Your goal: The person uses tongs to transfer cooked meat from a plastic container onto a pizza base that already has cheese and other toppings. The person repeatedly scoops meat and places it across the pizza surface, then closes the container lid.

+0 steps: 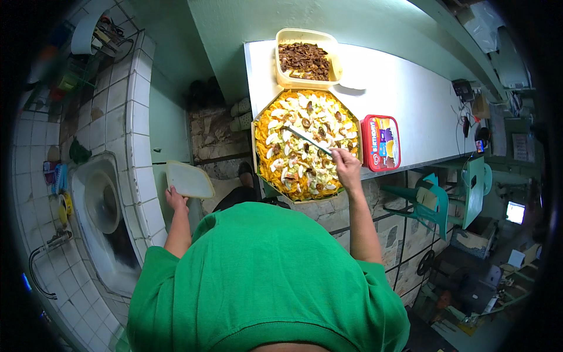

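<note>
My left hand (176,200) is closed on the edge of a pale, translucent plastic lid (190,180), held out beside the sink counter. My right hand (346,168) grips a long, thin grey utensil (309,141), which slants across the food; its exact kind is unclear. Beneath it, an octagonal tray (254,149) is filled with orange-yellow noodles (267,162), topped with egg pieces, pale shreds and brown bits. Just behind the tray, a yellowish plastic container (335,62) holds dark brown strips (305,60).
A red-lidded plastic tub (381,144) stands right of the tray on the white table (410,88). To my left are a tiled counter (139,123) and a sink (88,170). A teal plastic chair (431,202) stands on the right, beyond the table's near edge.
</note>
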The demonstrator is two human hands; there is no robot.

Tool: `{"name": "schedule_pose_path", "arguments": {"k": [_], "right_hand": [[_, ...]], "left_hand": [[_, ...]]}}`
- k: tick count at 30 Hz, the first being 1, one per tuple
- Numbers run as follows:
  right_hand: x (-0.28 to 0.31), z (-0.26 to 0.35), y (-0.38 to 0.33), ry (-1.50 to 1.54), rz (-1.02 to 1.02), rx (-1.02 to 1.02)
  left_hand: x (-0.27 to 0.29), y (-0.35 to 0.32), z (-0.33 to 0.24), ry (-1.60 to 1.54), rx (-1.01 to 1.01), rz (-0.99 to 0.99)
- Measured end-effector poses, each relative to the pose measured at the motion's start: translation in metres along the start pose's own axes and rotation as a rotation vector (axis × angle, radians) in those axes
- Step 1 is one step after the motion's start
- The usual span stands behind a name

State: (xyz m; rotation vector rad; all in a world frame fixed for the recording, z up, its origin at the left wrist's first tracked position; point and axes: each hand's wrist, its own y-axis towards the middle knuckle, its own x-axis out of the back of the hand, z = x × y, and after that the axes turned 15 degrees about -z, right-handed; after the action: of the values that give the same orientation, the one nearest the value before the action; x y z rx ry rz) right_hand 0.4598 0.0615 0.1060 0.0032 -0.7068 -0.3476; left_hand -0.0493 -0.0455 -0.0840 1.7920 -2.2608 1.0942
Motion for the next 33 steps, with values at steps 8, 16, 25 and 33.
{"name": "schedule_pose_path", "arguments": {"k": [8, 16, 25, 33], "right_hand": [[-0.012, 0.025, 0.0, -0.248, -0.073, 0.372], [0.016, 0.042, 0.106, 0.067, -0.354, 0.162], [-0.085, 0.033, 0.229, -0.643, -0.287, 0.198], [-0.089, 0.052, 0.245, -0.675, -0.264, 0.126]], "left_hand": [[0.009, 0.003, 0.015, -0.025, 0.021, 0.009], [-0.011, 0.004, 0.005, -0.04, 0.033, 0.085], [-0.045, 0.012, -0.017, -0.082, 0.061, 0.171], [-0.046, 0.03, -0.02, -0.04, 0.056, 0.134]]}}
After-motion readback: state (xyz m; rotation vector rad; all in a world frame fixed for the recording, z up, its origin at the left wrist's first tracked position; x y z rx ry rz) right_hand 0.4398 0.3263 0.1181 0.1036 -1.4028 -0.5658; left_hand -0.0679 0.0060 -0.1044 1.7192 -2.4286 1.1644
